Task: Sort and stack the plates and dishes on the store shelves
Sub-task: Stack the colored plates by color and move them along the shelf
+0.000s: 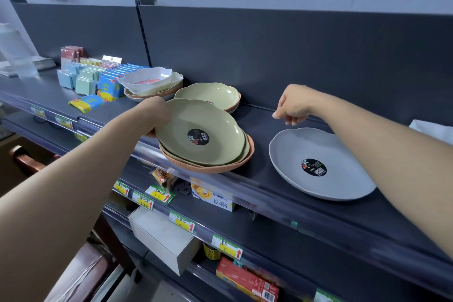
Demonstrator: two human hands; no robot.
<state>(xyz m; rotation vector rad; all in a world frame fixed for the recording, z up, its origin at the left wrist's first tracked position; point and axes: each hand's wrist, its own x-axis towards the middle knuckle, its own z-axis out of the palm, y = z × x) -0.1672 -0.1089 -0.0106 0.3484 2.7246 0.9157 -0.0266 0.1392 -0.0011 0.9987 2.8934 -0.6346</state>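
1. The left grip (157,115) is closed round the left rim of the green plate stack (201,135). The fingers are curled under it and hidden. The stack is held at a slight tilt at the front lip of the shelf (257,120), and whether it rests on that lip cannot be told.
2. An orange plate (220,169) is seen at the bottom of that stack. It is judged that colours are mixed here and that separation is not yet done.
3. The right grip (293,103) is held above the shelf with fingers loosely curled; nothing is held in it. It hangs just behind the grey plate (318,179).
4. The grey plate lies alone and flat on the shelf, apart from the held stack, presumably as the start of its own pile.
5. Behind the held stack, a second green pile (208,95) and a pile of white dishes (149,78) are set against the back panel.
6. A round black sticker (314,167) on the grey plate is read as "SIMPLE DESIGN", inverted. A like sticker (198,137) on the top green plate is too small to read.
7. "LANDY" is read, inverted, on a box (213,200) on the lower shelf. Handwriting on the price tags (182,222) is not legible.
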